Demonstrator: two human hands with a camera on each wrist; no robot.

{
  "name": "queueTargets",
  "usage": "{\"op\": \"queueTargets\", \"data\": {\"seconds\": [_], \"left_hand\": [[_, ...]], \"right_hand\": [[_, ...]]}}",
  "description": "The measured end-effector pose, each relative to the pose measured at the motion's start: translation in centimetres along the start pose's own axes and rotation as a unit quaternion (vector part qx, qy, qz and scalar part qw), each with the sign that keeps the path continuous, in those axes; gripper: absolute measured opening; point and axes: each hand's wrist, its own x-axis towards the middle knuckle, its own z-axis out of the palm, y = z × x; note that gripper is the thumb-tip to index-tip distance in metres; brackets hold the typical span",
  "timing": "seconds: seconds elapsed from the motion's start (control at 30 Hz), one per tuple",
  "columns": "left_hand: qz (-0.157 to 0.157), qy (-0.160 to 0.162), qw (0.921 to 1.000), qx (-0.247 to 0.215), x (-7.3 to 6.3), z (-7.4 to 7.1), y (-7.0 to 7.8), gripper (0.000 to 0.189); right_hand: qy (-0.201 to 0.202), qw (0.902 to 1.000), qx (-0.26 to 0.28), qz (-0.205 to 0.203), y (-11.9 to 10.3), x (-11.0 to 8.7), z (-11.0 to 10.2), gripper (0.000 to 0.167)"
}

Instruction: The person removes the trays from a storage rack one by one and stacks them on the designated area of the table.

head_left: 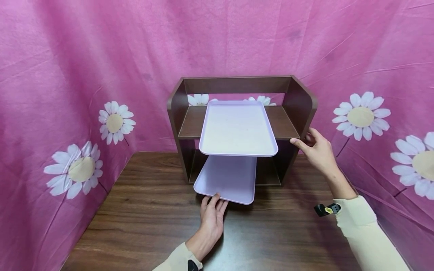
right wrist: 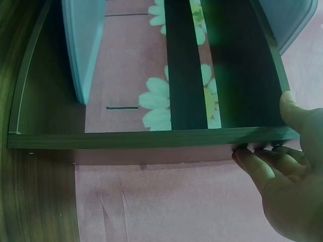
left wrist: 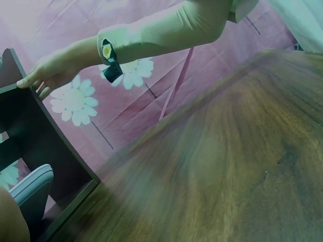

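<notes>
While against L grip (head_left: 211,219), lwr tray (head_left: 229,179)

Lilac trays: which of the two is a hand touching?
The lower tray, jutting from the shelf unit below the upper tray: the left hand touches its front edge, while no hand is on the upper one.

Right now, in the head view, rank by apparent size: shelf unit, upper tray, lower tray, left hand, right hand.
1. Shelf unit
2. Upper tray
3. Lower tray, partly hidden
4. Left hand and right hand: too alike to rank
</notes>
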Motion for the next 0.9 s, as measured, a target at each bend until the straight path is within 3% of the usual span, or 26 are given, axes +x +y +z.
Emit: {"op": "queueTargets", "data": {"seconds": [0.23,0.53,0.77,0.9], "left_hand": [[0.009,0.018,0.9998,-0.001,0.3,-0.3,0.8,0.015],[0.009,0.024,0.9997,-0.001,0.6,-0.9,2.0,0.042],[0.013,0.024,0.9996,-0.010,0.5,-1.3,2.2,0.019],[0.014,0.026,0.9995,-0.007,0.6,-1.5,2.4,0.017]], "right_hand": [[0.002,1.0000,-0.004,-0.002,0.0,0.1,0.2,0.061],[0.006,0.9993,0.033,0.016,-0.2,-0.4,0.2,0.069],[0.019,0.9993,0.032,0.007,-0.4,-0.5,0.3,0.065],[0.019,0.9992,0.035,0.008,-0.4,-0.5,0.4,0.065]]}}
